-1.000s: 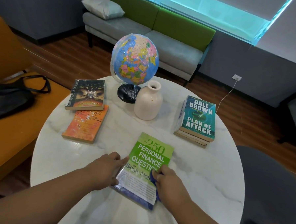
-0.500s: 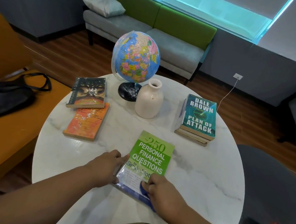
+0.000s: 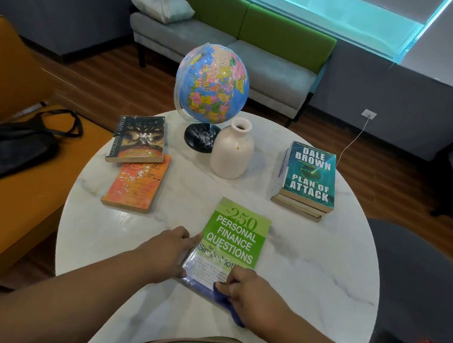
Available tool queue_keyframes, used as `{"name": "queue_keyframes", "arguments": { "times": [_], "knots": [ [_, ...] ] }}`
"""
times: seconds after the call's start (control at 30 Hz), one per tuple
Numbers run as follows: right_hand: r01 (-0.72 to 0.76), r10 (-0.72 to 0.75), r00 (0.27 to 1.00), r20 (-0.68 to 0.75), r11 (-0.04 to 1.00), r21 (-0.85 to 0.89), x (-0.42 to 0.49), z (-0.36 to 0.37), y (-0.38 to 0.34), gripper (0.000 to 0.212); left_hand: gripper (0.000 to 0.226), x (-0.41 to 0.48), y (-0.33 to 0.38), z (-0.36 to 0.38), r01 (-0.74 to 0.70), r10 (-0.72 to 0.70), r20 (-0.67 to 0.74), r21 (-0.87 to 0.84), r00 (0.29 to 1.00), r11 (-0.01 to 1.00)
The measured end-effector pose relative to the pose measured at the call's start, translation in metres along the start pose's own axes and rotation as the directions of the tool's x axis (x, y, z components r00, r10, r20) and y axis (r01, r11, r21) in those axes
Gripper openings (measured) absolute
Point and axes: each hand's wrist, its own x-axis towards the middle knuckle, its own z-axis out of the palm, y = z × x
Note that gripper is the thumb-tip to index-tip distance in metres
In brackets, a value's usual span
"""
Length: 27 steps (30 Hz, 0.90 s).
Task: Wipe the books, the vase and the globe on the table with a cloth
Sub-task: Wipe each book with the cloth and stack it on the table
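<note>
Under right hand (image 3: 256, 291): cloth (image 3: 225, 299), book (image 3: 236, 237); left hand (image 3: 166, 252) holding.

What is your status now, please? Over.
Left hand holds green book edge. Right hand presses blue cloth on its near end. Vase, globe stand apart.

I'm getting cool daylight from the window (image 3: 320, 16) up top, glare on the table (image 3: 320, 268), edges bowed, corners maybe slightly soft.
</note>
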Motion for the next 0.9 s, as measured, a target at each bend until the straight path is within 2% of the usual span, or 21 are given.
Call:
{"name": "queue_keyframes", "arguments": {
  "times": [0.1,0.17,0.27,0.33,0.4,0.43,0.5,0.57,0.6,0.67,0.7,0.77,0.8,0.9],
  "knots": [
    [-0.100,0.102,0.993,-0.066,0.995,0.027,0.002,-0.005,0.010,0.028,0.094,0.000,0.000,-0.001,-0.003,0.003,0.002,0.007,1.000,1.000],
    [-0.201,0.208,0.976,-0.066,0.974,0.106,0.004,-0.008,0.006,0.028,0.094,0.000,0.000,0.000,0.001,-0.001,0.000,-0.002,1.000,1.000],
    [-0.059,0.058,0.998,0.029,0.998,0.038,-0.001,-0.001,-0.011,0.024,0.093,0.000,-0.001,0.001,-0.004,0.004,-0.012,-0.004,1.000,1.000],
    [-0.022,0.020,0.994,0.103,1.000,0.018,-0.009,-0.005,-0.016,0.033,0.093,0.001,-0.001,0.001,-0.007,0.006,-0.014,-0.002,1.000,1.000],
    [0.052,-0.056,0.994,0.094,0.998,0.045,-0.012,-0.007,-0.006,0.031,0.093,0.000,0.000,0.001,-0.006,0.006,-0.012,-0.006,1.000,1.000],
    [0.086,-0.090,0.991,0.099,0.995,0.050,-0.012,-0.008,-0.001,0.036,0.093,0.000,0.000,0.000,-0.007,0.007,-0.011,-0.006,1.000,1.000],
    [0.135,-0.135,0.990,0.027,0.991,0.000,-0.007,-0.012,0.011,0.061,0.093,0.000,0.000,0.000,-0.010,0.010,-0.010,-0.009,1.000,1.000],
    [0.103,-0.102,0.995,0.016,0.994,-0.036,-0.003,-0.012,0.009,0.081,0.094,0.000,-0.001,0.001,-0.006,0.005,-0.011,-0.017,1.000,1.000],
    [0.102,-0.102,0.995,-0.010,0.995,-0.020,-0.001,-0.010,0.004,0.076,0.094,0.000,-0.001,0.001,-0.004,0.003,-0.011,-0.017,1.000,1.000],
    [0.117,-0.116,0.993,0.014,0.989,-0.091,-0.002,-0.003,-0.004,0.035,0.094,0.000,-0.002,0.002,-0.005,0.005,-0.011,-0.010,1.000,1.000],
    [0.110,-0.108,0.993,0.051,0.993,-0.037,-0.004,-0.004,-0.011,0.026,0.093,0.000,-0.001,0.002,-0.006,0.006,-0.012,-0.006,1.000,1.000],
    [0.079,-0.088,0.990,0.108,0.994,0.079,-0.008,-0.009,-0.012,0.025,0.093,-0.001,0.000,0.001,-0.010,0.010,-0.013,-0.005,1.000,1.000],
    [0.074,-0.082,0.992,0.092,0.994,0.086,-0.009,-0.013,-0.009,0.031,0.093,-0.001,0.000,0.001,-0.011,0.011,-0.016,-0.003,1.000,1.000],
    [0.053,-0.062,0.994,0.092,0.995,0.088,-0.011,-0.015,0.001,0.065,0.093,-0.001,0.000,0.001,-0.012,0.012,-0.015,0.000,1.000,1.000]
  ]
}}
